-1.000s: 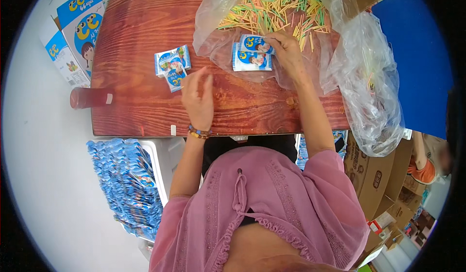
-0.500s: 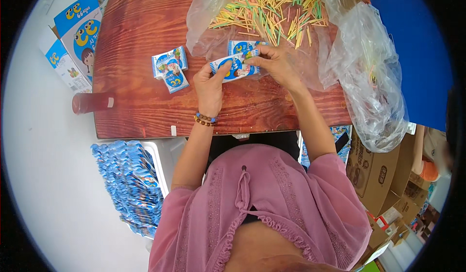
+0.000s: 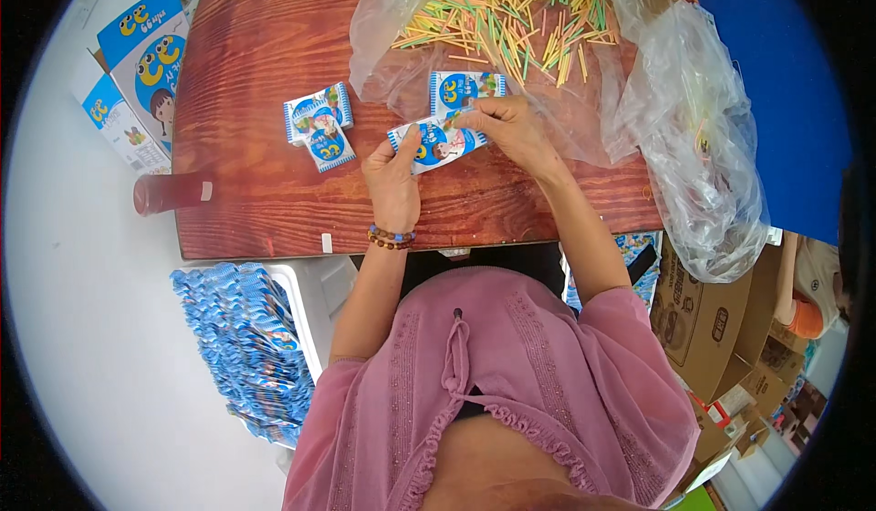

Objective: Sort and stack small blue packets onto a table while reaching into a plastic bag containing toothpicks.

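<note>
A blue and white snack packet lies between my hands over the wooden table. My left hand grips its left end, thumb on top. At its upper right edge, the fingers and thumb of my right hand are pinched together on the packet. Just beyond it rests another packet of the same kind, partly covered. Left of my hands, a small group of such packets overlaps on the table.
Thin pastel sticks are heaped on clear plastic at the far side. A crumpled clear bag hangs over the table's right edge. Many packets fill a white bin at left. A reddish cylinder stands by the left edge; brown cartons sit at right.
The held packet has tilted, its left end lower, and shows more of its face. My right hand has shifted slightly along its upper edge, uncovering more of the packet behind.
</note>
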The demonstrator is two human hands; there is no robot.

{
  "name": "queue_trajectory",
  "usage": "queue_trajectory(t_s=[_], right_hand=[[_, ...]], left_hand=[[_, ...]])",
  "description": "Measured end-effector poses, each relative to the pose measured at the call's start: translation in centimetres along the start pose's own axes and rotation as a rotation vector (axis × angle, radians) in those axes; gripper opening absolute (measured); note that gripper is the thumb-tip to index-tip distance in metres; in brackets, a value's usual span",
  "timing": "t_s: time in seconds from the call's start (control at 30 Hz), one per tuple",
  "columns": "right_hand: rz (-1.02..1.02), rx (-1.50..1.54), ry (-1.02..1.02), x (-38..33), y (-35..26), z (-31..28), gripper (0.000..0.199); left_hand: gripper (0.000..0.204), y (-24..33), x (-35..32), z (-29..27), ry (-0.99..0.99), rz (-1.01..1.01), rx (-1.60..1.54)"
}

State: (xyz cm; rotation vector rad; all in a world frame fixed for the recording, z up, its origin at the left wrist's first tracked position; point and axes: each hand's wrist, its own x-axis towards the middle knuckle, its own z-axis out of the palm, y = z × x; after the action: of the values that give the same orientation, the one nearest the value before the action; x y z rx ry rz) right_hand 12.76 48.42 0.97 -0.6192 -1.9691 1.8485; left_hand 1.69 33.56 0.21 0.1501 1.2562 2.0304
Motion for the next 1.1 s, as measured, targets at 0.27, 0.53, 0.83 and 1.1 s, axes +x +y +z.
queue_trajectory(t_s=[0.27, 0.53, 0.83, 1.1], right_hand=[[-0.226, -0.021, -0.048, -1.3, -1.4, -1.3, 0.013], [-0.413, -0.145, -0.195, -1.5, -0.9, 0.0, 0.017], [-0.002, -0.782, 0.519, 2.6, 0.3, -9.0, 0.034], [0.077, -1.358, 0.487, 6.4, 2.1, -12.5, 0.04]], left_hand=[[0.016, -0.2, 0.1, -0.6, 0.042, -0.069, -0.122], [0.016, -0.7, -0.7, 0.1, -0.045, -0.114, -0.12], [0.018, -0.9, -0.6, -1.6, 0.063, -0.009, -0.113], [0.015, -1.5, -1.3, -2.7, 0.07, -0.028, -0.098]])
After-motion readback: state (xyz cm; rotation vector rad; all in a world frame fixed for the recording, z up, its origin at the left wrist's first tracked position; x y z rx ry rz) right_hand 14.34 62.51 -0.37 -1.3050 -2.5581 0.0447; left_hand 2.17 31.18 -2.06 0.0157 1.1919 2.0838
